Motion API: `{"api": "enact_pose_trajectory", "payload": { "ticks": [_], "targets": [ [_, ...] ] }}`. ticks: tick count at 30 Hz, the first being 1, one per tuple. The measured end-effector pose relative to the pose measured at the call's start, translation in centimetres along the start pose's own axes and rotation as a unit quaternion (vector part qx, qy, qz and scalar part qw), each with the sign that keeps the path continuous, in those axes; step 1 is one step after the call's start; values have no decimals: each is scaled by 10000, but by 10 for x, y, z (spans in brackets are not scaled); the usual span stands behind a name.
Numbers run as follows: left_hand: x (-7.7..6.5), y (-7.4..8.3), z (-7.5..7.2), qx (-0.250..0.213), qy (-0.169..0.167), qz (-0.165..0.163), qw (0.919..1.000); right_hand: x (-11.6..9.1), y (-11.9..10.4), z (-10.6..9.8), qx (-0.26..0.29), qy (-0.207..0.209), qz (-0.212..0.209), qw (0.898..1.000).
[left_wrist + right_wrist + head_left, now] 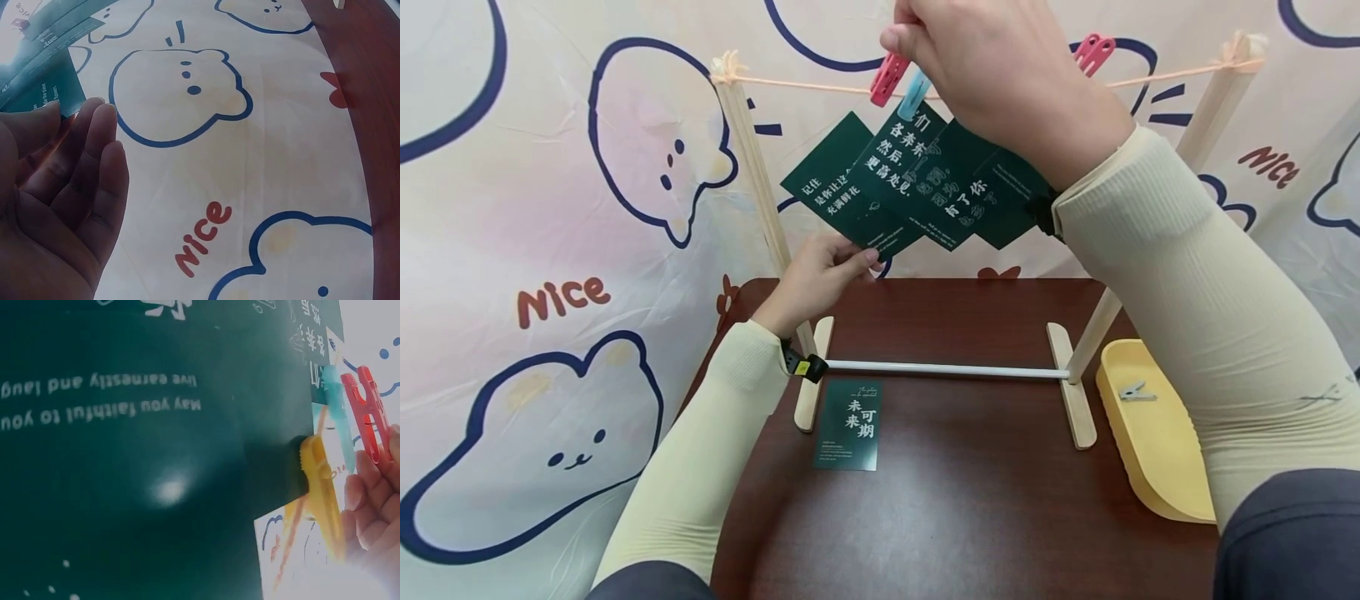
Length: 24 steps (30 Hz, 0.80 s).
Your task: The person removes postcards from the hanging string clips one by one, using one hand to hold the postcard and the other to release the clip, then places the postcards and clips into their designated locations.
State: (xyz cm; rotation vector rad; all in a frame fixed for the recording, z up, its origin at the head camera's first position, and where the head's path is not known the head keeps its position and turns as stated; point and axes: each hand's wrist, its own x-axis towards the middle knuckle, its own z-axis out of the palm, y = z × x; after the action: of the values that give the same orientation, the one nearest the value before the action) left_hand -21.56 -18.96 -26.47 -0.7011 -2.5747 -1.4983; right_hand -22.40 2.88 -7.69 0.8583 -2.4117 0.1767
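Note:
My left hand [820, 279] pinches the lower corner of the leftmost dark green card [827, 171], which is printed with white characters. In the left wrist view, that card's corner [65, 94] sits between thumb and fingers. Up at the cord [805, 85], my right hand [992, 62] pinches a pink-red clothespin [889, 79]; the right wrist view shows the clothespin [369, 412] at the fingertips. Beside it a light blue clothespin [914, 94] clips an overlapping card [906, 154]. A yellow clothespin [322, 487] grips a nearer card [144, 456]; my right hand hides it in the head view.
The cord runs between two wooden posts [752, 167] joined below by a white rod [947, 369]. Another pink clothespin [1093, 54] hangs farther right. One green card [847, 425] lies on the brown table [970, 500]. A yellow tray [1150, 467] holds a grey clothespin [1137, 392].

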Motion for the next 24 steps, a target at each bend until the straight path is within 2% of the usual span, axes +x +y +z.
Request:
{"api": "enact_pose_trajectory", "payload": {
  "ticks": [6, 15, 24],
  "targets": [
    [-4, -4, -2, 50, 8, 54, 10000, -5, 4, 2, 64, 281, -200, 9994],
    [-13, -11, -6, 171, 33, -353, 9992, -7, 8, 2, 141, 340, -212, 9991],
    [-20, -21, -9, 298, 90, -348, 9989, -13, 12, 3, 155, 517, -322, 9980]
  ]
}}
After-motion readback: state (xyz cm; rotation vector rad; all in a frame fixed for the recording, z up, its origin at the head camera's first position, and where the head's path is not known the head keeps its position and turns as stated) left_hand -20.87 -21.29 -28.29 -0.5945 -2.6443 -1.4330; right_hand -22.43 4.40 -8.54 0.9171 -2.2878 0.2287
